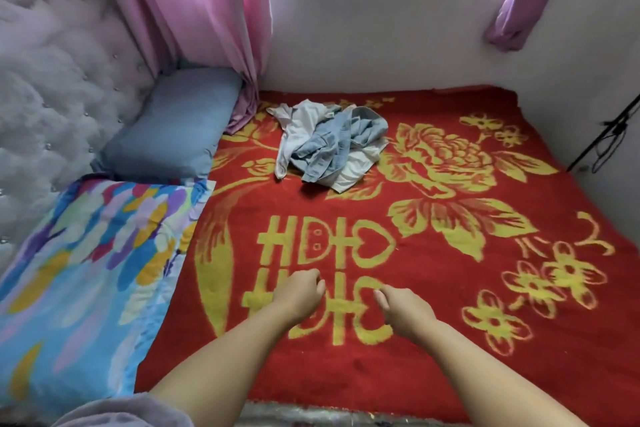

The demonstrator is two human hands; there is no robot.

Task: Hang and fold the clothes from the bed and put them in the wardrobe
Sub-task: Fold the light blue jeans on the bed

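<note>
**Soft heap waits at the far side of the bed**

Both forearms reach out over the near part of the red blanket (346, 374) — the left hand (299, 295) and the right hand (403, 310) hang close together, fingers loosely curled, holding nothing. Well beyond them, far and slightly left of centre, lies the pile of clothes (329, 146): pale cloth tangled with blue denim, beside the grey pillow (173, 125). It looks limp and light, the denim likely heavier — best lifted one garment at a time by a waistband or shoulder seam
</note>
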